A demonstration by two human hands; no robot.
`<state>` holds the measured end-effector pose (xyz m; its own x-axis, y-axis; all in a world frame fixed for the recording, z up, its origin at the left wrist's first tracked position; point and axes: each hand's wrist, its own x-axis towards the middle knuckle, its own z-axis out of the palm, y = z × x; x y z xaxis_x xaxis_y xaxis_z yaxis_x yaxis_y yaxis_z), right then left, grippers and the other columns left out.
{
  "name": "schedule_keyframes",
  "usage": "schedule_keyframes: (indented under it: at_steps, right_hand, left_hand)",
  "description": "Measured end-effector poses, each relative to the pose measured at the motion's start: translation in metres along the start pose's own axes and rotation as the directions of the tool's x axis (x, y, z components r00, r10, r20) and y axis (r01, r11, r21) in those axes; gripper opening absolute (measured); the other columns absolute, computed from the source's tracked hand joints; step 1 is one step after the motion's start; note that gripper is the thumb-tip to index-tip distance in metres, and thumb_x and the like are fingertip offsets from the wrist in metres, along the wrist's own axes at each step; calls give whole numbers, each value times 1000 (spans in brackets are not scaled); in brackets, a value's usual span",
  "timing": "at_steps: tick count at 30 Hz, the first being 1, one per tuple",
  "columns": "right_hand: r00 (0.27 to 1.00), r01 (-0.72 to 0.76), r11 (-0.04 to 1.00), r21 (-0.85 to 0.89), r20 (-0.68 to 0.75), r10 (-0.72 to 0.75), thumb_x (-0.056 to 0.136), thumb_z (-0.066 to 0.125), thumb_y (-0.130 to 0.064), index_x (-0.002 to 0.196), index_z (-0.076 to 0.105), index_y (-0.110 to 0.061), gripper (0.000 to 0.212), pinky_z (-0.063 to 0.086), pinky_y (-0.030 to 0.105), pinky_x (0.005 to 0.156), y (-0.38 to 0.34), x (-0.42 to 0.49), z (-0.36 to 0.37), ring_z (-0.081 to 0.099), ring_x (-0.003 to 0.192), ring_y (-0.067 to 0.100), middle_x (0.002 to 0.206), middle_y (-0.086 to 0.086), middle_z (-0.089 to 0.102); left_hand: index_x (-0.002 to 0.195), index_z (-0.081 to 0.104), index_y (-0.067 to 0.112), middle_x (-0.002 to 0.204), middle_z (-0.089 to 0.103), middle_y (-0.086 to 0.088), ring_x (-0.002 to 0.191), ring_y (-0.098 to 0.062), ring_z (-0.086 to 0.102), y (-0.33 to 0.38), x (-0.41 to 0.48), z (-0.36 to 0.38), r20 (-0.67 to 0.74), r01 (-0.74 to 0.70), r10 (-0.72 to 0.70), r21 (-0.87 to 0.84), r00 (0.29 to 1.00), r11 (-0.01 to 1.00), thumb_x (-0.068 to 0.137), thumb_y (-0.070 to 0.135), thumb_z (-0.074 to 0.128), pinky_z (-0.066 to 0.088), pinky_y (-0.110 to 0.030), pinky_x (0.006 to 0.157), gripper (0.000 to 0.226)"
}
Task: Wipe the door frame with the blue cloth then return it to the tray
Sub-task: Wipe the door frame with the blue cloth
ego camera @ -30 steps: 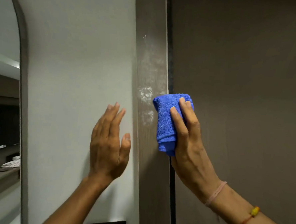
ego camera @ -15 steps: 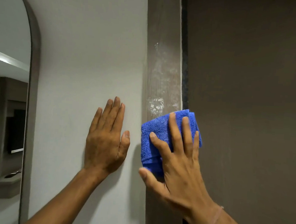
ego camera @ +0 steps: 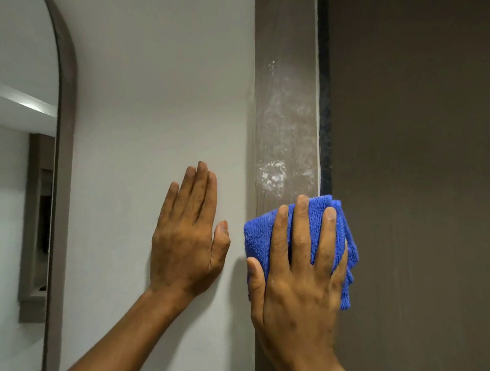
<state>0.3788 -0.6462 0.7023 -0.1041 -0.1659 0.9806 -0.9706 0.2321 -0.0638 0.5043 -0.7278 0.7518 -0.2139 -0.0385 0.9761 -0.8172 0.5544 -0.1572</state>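
The blue cloth [ego camera: 263,238], folded, sits under the right hand [ego camera: 298,277], whose spread fingers press it flat against the door frame [ego camera: 285,116]; white smears mark the frame just above. Beside it, the left hand [ego camera: 187,239] lies open and flat on the grey wall [ego camera: 157,94].

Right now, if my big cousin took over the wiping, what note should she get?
Left hand: flat and open on the white wall, holding nothing.
Right hand: fingers spread, pressing the folded blue cloth against the door frame.
Done: hard to tell; the strip under the cloth is hidden.
Left: white smudges show on the frame just above the cloth and higher up, so wipe upward. Then put the cloth back in the tray, which is not in view.
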Motion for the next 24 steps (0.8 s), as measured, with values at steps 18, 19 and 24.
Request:
schedule_keyframes:
  at_steps: [18,19,24]
  right_hand:
    - [998,45,999,-23,51,-44,95,19,-51,148,20,-10,67,29,61,110,5,35,-14,16,143,40,156,14,23]
    - [997,48,999,-17,56,-47,95,20,-51,147,22,-11,66,30,62,110,5,38,-14,18,143,41,156,15,25]
    - [1000,18,1000,24,6,-18,94,22,-50,148,17,-12,66,19,61,112,-6,97,-22,11,145,40,158,14,19]
  left_hand:
    - [145,5,5,156,6,-13,145,-24,4,19,29,-5,23,86,-85,-49,996,995,90,29,19,8,-41,119,61]
    - [145,7,4,156,7,-14,145,-25,5,19,28,-6,23,85,-84,-45,996,995,90,28,20,9,-41,119,61]
    - [145,13,3,156,13,-16,145,-26,9,21,28,-8,20,89,-88,-51,996,995,91,28,22,12,-42,118,60]
